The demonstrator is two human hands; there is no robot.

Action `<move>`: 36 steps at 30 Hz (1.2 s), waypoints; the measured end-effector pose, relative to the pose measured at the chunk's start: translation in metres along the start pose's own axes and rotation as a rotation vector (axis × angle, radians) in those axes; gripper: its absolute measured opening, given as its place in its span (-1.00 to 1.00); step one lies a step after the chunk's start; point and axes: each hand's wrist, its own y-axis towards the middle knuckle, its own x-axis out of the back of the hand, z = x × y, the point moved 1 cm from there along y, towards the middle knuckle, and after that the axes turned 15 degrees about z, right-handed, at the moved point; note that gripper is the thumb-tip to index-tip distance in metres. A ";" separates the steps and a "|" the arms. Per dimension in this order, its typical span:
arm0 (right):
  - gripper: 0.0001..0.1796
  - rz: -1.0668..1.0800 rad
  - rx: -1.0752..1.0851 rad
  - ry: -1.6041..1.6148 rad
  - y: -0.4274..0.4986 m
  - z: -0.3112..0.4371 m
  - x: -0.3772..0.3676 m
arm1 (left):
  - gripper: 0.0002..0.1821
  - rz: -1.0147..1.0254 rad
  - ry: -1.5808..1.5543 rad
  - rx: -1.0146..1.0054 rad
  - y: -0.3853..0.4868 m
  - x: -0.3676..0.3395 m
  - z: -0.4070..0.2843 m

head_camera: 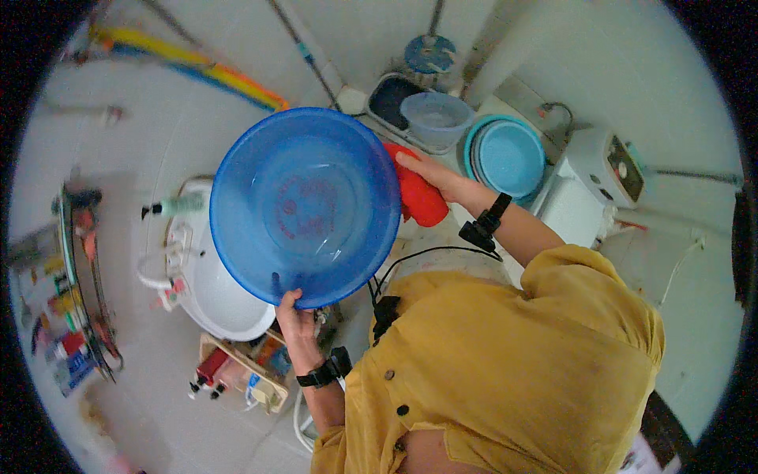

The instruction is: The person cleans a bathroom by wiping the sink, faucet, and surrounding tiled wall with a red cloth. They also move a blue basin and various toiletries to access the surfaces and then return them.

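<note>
A large translucent blue plastic basin (349,237) is held up before me, its inside facing the camera. At its lower rim my left hand (294,319) grips it, the thumb over the edge and the other fingers largely hidden behind. My right hand (429,172) holds a bunched red cloth (421,198) against the basin's right side; part of the cloth is hidden behind the rim. Both wrists wear black bands with small devices. Partly covered by the basin, a white washbasin (228,305) with a faucet (157,275) lies behind it to the left.
Turquoise basins (512,157) are stacked right of a clear plastic tub (437,115). A white appliance (568,189) stands farther right. Below the washbasin, a wooden-looking rack (243,361) holds bottles. A shelf with toiletries (71,296) is at far left. A black cable (438,249) curves near my torso.
</note>
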 end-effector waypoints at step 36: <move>-0.49 -1.197 0.854 0.940 -0.204 -0.246 0.389 | -0.34 0.670 0.786 0.712 0.190 -0.233 0.243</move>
